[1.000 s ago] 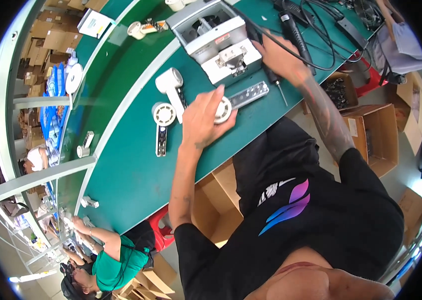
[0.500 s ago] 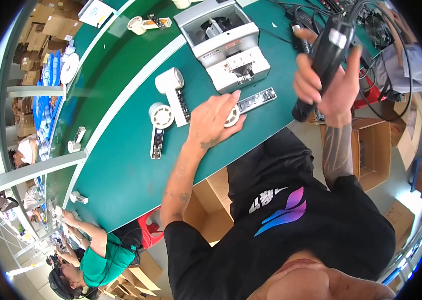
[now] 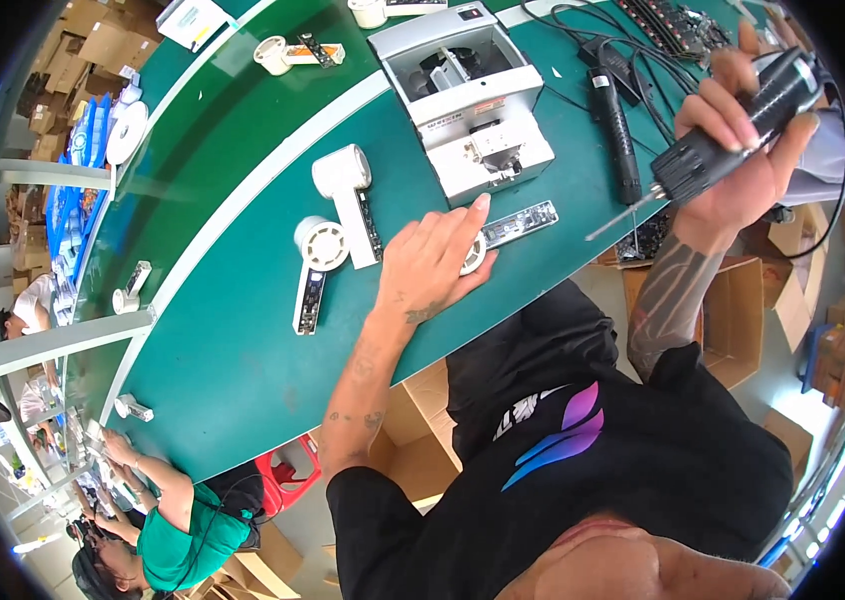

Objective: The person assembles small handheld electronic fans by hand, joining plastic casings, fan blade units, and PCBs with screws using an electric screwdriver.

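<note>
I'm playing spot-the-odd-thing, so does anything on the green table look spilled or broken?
No spill or clear damage stands out. The white, round-headed plastic gadget under the bare left hand looks a bit odd: its handle's inside parts show.

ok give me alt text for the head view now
At a green workbench, a person's right hand holds a corded black screwdriver. The left hand holds a white round-headed device with exposed circuitry, near a grey machine.
</note>
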The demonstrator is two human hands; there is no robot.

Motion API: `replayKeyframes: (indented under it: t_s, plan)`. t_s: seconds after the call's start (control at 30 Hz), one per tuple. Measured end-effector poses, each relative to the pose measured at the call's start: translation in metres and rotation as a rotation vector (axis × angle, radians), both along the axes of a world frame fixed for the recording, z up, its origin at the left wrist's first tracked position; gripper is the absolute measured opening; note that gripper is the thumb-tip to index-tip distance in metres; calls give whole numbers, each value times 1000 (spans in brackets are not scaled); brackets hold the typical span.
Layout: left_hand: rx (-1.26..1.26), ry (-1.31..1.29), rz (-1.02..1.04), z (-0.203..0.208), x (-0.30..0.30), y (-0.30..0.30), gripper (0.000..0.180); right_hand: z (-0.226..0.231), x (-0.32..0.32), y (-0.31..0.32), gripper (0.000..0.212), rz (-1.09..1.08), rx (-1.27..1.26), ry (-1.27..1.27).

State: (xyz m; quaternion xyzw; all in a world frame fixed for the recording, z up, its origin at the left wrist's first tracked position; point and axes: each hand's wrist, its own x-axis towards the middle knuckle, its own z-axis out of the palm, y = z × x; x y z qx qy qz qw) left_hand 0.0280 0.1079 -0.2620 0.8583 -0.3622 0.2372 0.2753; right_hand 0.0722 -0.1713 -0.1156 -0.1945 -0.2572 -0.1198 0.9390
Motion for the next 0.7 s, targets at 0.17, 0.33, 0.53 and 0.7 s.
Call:
replayKeyframes:
  t_s: [0.17, 0.33, 0.53, 0.7]
  plan:
    - [-3, 0, 7, -2, -1, 2, 87, -24, 21, 25, 72, -41, -492, -120]
    - [-5, 55, 35, 0, -4, 3, 87, 4, 14, 102, 80, -491, -852, 96]
    - [-9, 32, 18, -2, -3, 0, 80, -24, 35, 108, 41, -343, -824, 23]
    - [-4, 72, 28, 0, -5, 2, 87, -29, 27, 112, 31, -411, -829, 38]
